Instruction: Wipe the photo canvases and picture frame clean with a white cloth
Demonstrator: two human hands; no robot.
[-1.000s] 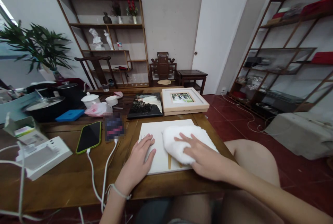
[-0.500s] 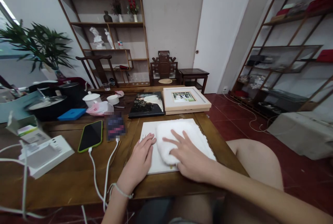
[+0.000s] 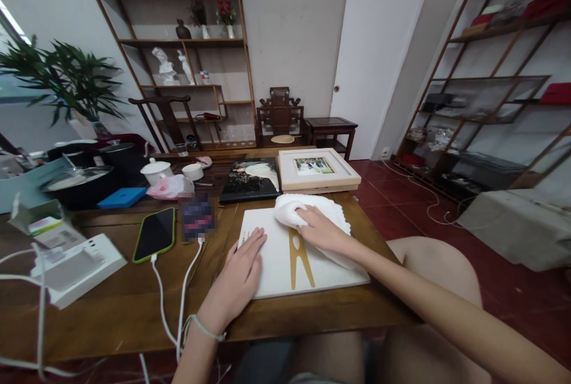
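Note:
A white square album [image 3: 276, 271] with a gold emblem [image 3: 300, 258] lies on the wooden table [image 3: 111, 307] in front of me. My left hand [image 3: 238, 280] rests flat on its left edge, fingers stretched out. My right hand [image 3: 322, 230] presses a white cloth [image 3: 307, 208] onto the album's far edge, fingers curled over the cloth.
Behind the album lie a dark photo book [image 3: 250, 179] and a light framed picture [image 3: 316, 170]. A green-cased phone [image 3: 154, 234] on a white cable, a white box [image 3: 74, 265], pots, cups and a blue box sit to the left. Shelves, chairs and a door stand behind.
My right hand slid the cloth from the album's near middle up to its far edge, uncovering the gold emblem. My left hand stayed on the left edge.

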